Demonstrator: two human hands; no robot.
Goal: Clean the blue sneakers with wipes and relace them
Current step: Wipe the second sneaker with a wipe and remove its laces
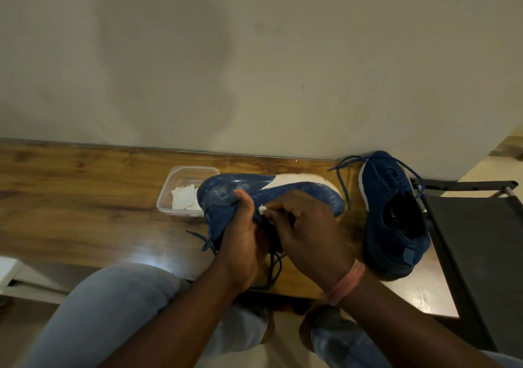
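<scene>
I hold one blue sneaker (pixel 254 190) tipped on its side over the wooden table (pixel 85 198), its blue and white sole facing up and away from me. My left hand (pixel 243 243) grips its upper, thumb on the sole edge. My right hand (pixel 308 231) pinches a small white wipe (pixel 262 210) against the side of the shoe. Dark blue laces (pixel 271 265) hang below my hands. The second blue sneaker (pixel 393 220) stands upright at the right, laces loose around its toe.
A clear plastic tub (pixel 181 181) with white wipes inside sits just left of the held shoe. A wall runs along the table's far edge. A dark chair (pixel 475 243) stands at the right. My knees are below the table's near edge.
</scene>
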